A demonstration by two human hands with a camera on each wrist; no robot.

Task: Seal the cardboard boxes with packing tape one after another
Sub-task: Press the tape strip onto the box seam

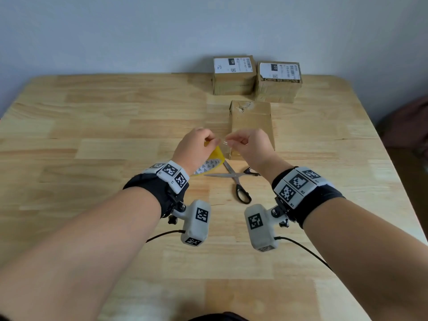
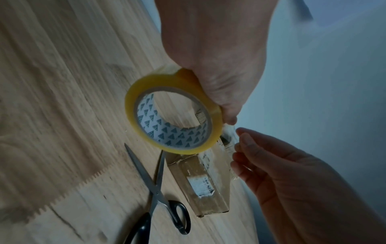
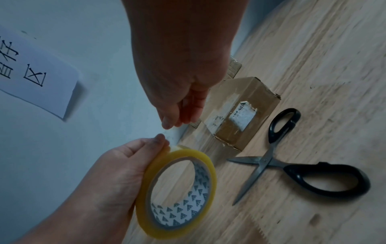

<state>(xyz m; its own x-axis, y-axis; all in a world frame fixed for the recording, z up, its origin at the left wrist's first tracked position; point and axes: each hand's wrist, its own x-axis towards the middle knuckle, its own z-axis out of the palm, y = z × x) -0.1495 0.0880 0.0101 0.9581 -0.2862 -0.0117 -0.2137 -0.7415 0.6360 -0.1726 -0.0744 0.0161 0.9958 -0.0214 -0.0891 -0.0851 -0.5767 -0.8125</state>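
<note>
We gripped the roll (image 2: 173, 115) in the left hand (image 1: 195, 149) while the right hand (image 1: 251, 147) pinched its free end, best drawn out straight over the box (image 1: 252, 123).

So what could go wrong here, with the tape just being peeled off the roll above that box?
The clear tape end pinched by the right hand is short and thin; it could slip back onto the tape roll in the left hand, or fold and stick to itself. The open scissors lie right under the wrists, so a lowered arm could catch the blades.

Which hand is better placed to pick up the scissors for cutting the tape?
Probably the right hand: it only pinches the tape end, and the scissors handles lie on its side. The left hand holds the tape roll.
</note>
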